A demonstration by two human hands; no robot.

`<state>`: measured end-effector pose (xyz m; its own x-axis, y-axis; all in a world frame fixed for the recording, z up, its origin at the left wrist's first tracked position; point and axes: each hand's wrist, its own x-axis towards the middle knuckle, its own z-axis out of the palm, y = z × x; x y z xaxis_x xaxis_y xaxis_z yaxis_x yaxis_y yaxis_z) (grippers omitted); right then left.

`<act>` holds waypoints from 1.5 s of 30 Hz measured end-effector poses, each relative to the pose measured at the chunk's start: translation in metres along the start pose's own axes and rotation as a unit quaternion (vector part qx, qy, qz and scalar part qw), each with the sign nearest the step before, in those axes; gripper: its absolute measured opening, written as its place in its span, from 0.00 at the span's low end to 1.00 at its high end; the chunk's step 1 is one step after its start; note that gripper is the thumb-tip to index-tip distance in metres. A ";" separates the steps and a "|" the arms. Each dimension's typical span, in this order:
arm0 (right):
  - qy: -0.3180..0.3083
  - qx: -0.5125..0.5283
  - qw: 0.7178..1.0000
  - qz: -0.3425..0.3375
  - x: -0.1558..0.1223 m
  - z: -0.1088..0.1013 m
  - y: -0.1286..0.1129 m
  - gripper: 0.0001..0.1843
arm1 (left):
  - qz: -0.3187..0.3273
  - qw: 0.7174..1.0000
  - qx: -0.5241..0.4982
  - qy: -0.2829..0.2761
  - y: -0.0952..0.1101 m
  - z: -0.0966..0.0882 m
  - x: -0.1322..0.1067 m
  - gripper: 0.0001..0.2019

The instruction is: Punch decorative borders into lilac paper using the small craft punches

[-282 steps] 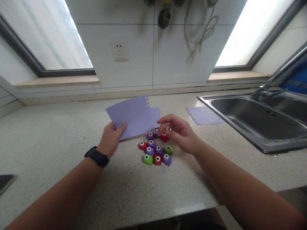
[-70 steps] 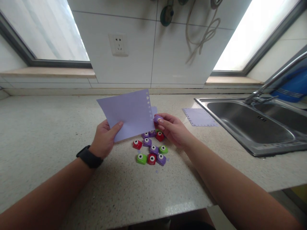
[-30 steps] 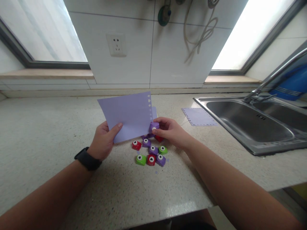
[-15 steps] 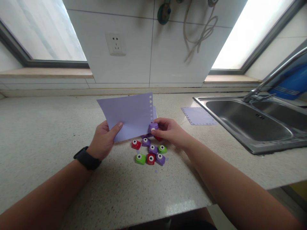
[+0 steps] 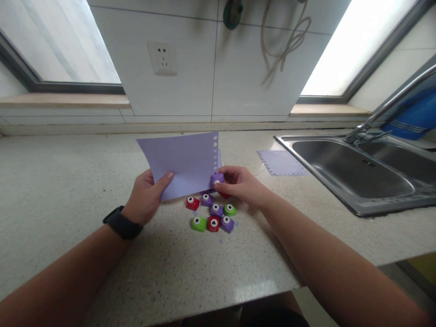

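Observation:
My left hand [image 5: 148,195] pinches the lower left of a lavender sheet of paper [image 5: 180,163], thumb on the near face. A column of small punched shapes runs down the sheet's right edge. At its lower right corner, my right hand [image 5: 238,184] grips a purple craft punch [image 5: 216,179] between thumb and fingers, set on the paper's edge. Below the sheet lie several more punches: a red one [image 5: 192,203], a green one [image 5: 198,223], a red one [image 5: 214,223], a purple one [image 5: 227,223] and a green one [image 5: 230,209]. Others are partly hidden behind the paper.
On the right of the counter [image 5: 68,181] lies another lavender sheet [image 5: 282,163] with punched edges. Beyond it is a steel sink [image 5: 354,172] with a faucet [image 5: 361,129]. Small paper bits [image 5: 220,241] are scattered near the punches. A wall socket [image 5: 162,58] is behind.
The whole view has shifted slightly, moving things up a little. Both hands keep their grips on the paper and the punch, with little other visible difference.

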<state>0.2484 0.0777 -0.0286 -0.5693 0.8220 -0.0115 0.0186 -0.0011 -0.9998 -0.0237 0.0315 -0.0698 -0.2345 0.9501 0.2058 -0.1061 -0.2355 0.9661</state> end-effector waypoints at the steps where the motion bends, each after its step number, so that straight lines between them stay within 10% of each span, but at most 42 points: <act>1: 0.000 0.000 1.000 -0.001 0.000 0.000 0.000 0.17 | 0.000 1.000 -0.001 0.001 0.000 0.000 0.000 0.19; 45: -0.002 -0.010 1.000 -0.001 -0.001 0.000 -0.002 0.16 | 0.008 1.000 0.010 0.014 0.001 0.002 -0.001 0.19</act>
<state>0.2486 0.0767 -0.0266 -0.5727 0.8197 -0.0097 0.0342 0.0120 -0.9993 -0.0219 0.0311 -0.0688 -0.2622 0.9405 0.2163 -0.0832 -0.2453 0.9659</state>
